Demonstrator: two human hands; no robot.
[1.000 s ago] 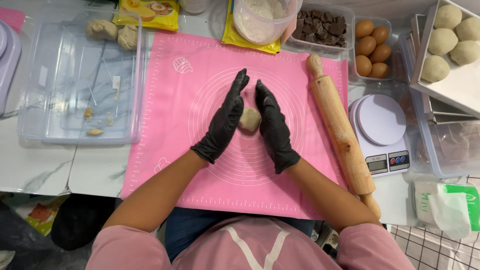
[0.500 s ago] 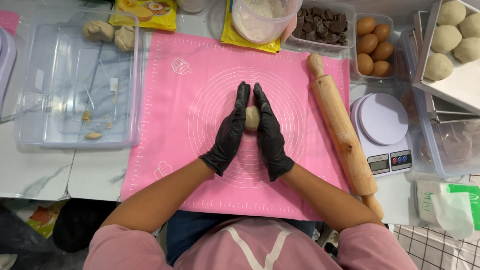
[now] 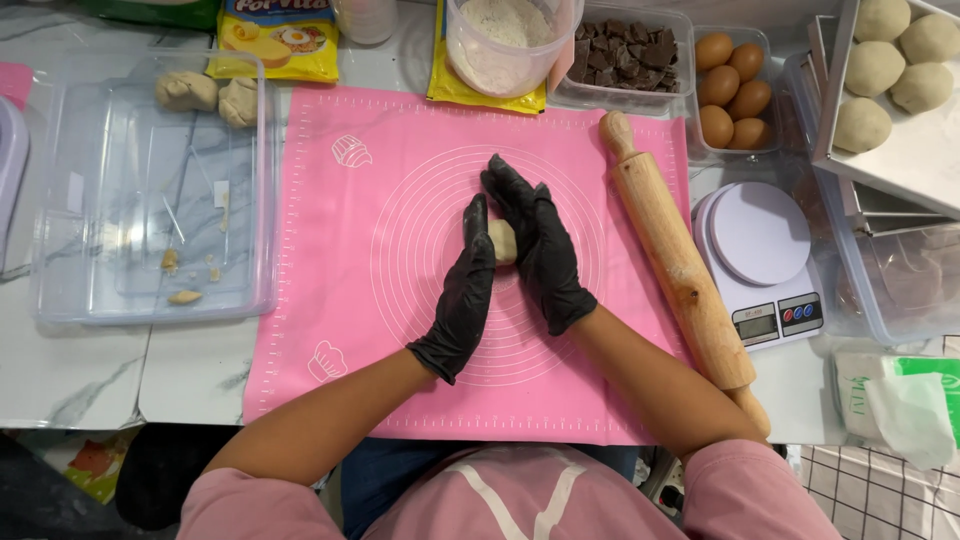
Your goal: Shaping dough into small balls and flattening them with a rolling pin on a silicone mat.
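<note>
A small lump of pale beige dough (image 3: 503, 241) sits pressed between my two palms, over the middle of the pink silicone mat (image 3: 400, 330) with its printed white rings. Only a narrow strip shows between my black gloves, so its shape looks roundish, though I can't be sure.

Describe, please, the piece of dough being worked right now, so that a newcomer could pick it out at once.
Start from the pink mat with white circles in the middle of the table. At the circles' centre, the black-gloved left hand and right hand press a small pale dough ball between their palms. Unlike the dough balls on the metal tray at the right and the lumps in the clear tub at the left, it sits between gloves.
</note>
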